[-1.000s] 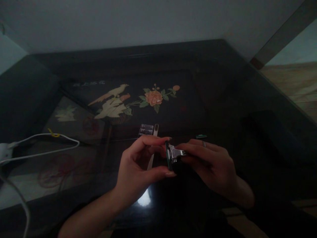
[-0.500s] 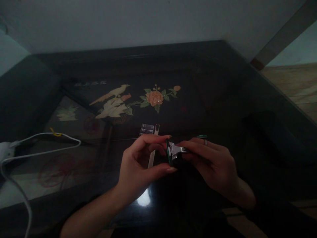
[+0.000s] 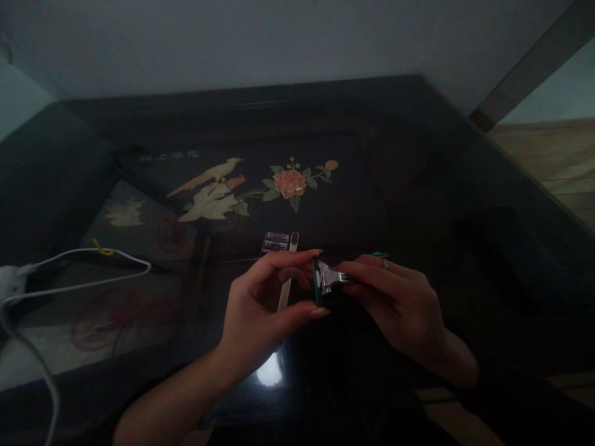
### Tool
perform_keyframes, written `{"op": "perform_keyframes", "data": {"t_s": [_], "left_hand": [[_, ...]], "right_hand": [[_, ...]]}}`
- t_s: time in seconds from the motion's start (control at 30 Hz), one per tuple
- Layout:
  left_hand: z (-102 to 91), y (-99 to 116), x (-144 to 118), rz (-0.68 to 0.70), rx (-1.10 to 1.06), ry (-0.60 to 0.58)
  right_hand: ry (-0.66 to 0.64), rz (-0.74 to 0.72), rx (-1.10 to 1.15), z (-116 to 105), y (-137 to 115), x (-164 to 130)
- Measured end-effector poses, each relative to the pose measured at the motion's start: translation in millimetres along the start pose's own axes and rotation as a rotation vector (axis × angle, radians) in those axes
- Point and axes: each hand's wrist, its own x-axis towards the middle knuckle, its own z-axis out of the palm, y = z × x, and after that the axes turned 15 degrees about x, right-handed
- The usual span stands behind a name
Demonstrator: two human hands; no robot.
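Observation:
My left hand (image 3: 258, 310) pinches the two ends of a razor's dark green blade head (image 3: 317, 282) between thumb and forefinger. In my right hand (image 3: 400, 303), which wears a ring, is the silver neck of the razor (image 3: 333, 278); the rest of the handle is hidden by the fingers. Blade head and neck meet between the hands, though I cannot tell whether they are locked together. Behind my left hand lie a clear plastic case (image 3: 275, 241) and a slim pale stick (image 3: 294, 240) with a dark oval end. A small green piece (image 3: 381, 254) shows beyond my right fingers.
The dark glossy table (image 3: 400, 161) carries a bird-and-flower picture (image 3: 290, 184). On the left, a white cable (image 3: 149, 267) with a yellow tie (image 3: 103, 248) loops out from a white block (image 3: 12, 282). A dark object (image 3: 502, 257) lies at the right.
The razor has turned slightly between my hands, and the left thumb has shifted a little up and inward. Both hands keep their hold.

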Motion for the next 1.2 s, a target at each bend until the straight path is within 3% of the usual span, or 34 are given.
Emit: {"op": "perform_keyframes", "data": {"t_s": [0.7,0.97,1.2], "left_hand": [[-1.5,0.2,0.6,0.047,0.038,-0.038],[-3.7,-1.1,-0.3,0.053,0.073,-0.027],[-2.7,2.2,4.8,0.058,0.059,0.053]], "right_hand": [[-0.054,0.009,0.019,0.0,-0.1,1.7],[-0.087,0.091,0.029,0.0,0.4,0.7],[0.005,0.167,0.056,2.7,7.5,-0.5]]}}
